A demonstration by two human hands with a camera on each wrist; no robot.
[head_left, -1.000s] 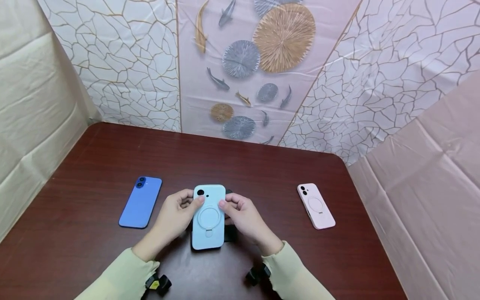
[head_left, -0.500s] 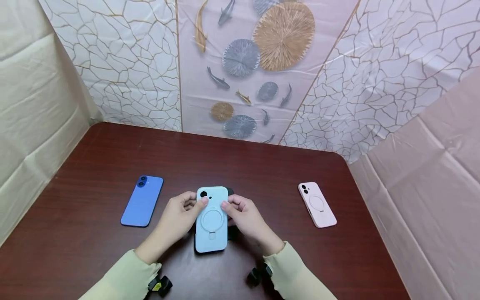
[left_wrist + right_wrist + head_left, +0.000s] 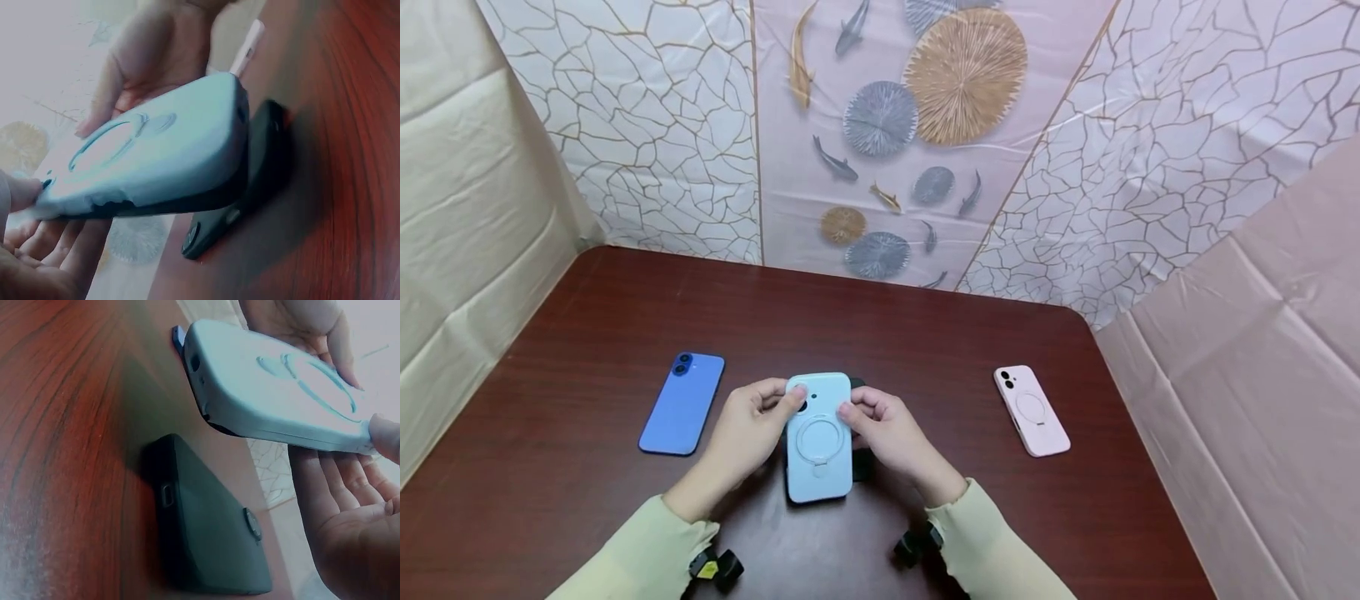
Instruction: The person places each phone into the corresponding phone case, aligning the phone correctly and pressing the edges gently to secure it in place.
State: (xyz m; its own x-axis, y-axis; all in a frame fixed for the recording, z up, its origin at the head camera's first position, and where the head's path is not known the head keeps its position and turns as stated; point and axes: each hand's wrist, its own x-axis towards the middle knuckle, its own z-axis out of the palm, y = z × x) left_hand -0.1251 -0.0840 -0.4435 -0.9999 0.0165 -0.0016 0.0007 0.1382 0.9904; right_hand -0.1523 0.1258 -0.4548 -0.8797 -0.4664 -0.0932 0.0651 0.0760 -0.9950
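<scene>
Both hands hold a light blue phone case [image 3: 831, 482] with a ring on its back, raised above the table at the middle. A dark phone edge [image 3: 215, 197] shows along the case's underside in the left wrist view. My left hand [image 3: 747, 427] grips the upper left side, its thumb over the camera hole and fingers underneath. On the opposite side, my right hand [image 3: 891, 429] pinches the edge with its thumb on the back. Below lies a black phone-shaped piece [image 3: 209, 531], back up with a port opening at its end, mostly hidden in the head view.
A blue phone [image 3: 681, 404] lies back up to the left. At the right is a pink phone case [image 3: 1032, 411] with a ring on it. The dark red wooden table [image 3: 925, 333] ends at hanging patterned cloths [image 3: 662, 125] behind and at the sides.
My left thumb has slid up from beside the camera hole to cover it. The light blue case has shifted only slightly, and the right hand keeps its grip.
</scene>
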